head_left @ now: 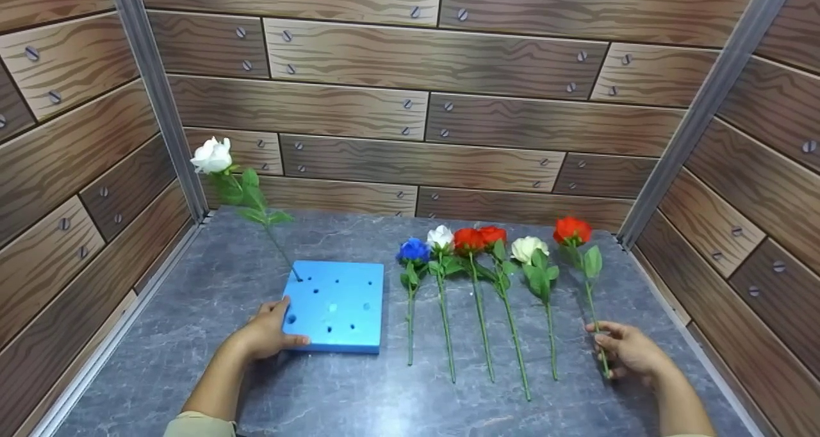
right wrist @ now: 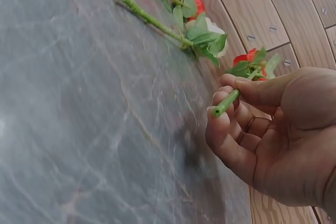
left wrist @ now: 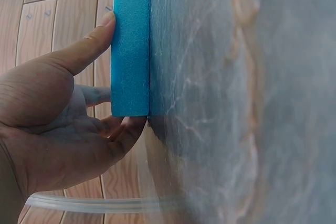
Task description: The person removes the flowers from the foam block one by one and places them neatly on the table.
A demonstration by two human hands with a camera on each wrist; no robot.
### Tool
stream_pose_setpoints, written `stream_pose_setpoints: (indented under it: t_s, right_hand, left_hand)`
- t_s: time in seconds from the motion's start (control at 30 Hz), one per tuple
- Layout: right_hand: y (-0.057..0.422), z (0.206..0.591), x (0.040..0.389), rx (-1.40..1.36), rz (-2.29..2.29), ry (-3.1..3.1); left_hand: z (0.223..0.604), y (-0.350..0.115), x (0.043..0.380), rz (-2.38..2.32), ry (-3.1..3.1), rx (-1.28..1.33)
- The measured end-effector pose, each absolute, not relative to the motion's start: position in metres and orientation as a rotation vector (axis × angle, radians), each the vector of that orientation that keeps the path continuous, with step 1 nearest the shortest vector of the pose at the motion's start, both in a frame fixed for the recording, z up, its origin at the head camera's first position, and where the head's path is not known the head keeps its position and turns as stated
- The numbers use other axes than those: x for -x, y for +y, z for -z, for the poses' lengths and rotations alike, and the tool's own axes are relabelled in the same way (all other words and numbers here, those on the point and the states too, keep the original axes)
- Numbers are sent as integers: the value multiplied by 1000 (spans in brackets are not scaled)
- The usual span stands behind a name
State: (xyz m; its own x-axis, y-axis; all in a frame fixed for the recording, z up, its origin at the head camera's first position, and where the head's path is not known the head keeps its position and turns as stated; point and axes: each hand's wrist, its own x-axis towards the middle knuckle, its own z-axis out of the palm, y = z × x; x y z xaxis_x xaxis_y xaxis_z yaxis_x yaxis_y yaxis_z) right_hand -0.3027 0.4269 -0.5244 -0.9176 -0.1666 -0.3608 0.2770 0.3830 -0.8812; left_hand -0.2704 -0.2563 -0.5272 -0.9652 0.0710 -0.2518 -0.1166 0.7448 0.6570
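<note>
My left hand [head_left: 264, 334] grips the near left corner of a blue foam block [head_left: 349, 305] that has several holes in its top. The left wrist view has the thumb against the block's side [left wrist: 130, 51], with fingers curled round its end. A white rose [head_left: 213, 156] stands in a hole at the block's far left corner, tilted left. At the far right, my right hand [head_left: 633, 352] pinches an artificial red rose [head_left: 572, 230] low on its stem. The cut stem end [right wrist: 226, 104] pokes out between thumb and fingers in the right wrist view, apart from the table.
Between the hands, a row of roses lies on the grey marbled table [head_left: 346, 398]: a blue rose [head_left: 414, 250], a white one [head_left: 440, 237], two red roses [head_left: 469, 239] and a cream one [head_left: 529, 248]. Wood-patterned walls [head_left: 423, 59] enclose the back and sides.
</note>
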Motion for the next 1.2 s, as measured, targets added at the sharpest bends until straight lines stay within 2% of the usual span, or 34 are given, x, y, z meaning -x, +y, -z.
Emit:
stream_pose_setpoints:
  t_s: [0.7,1.2]
  right_hand:
    - [414,534,304,-289,1327,2497]
    - [406,539,303,-219,1156,2716]
  left_hand:
    - [527,-259,270,-1007,2693,6]
    - [527,-258,270,-1021,2694,8]
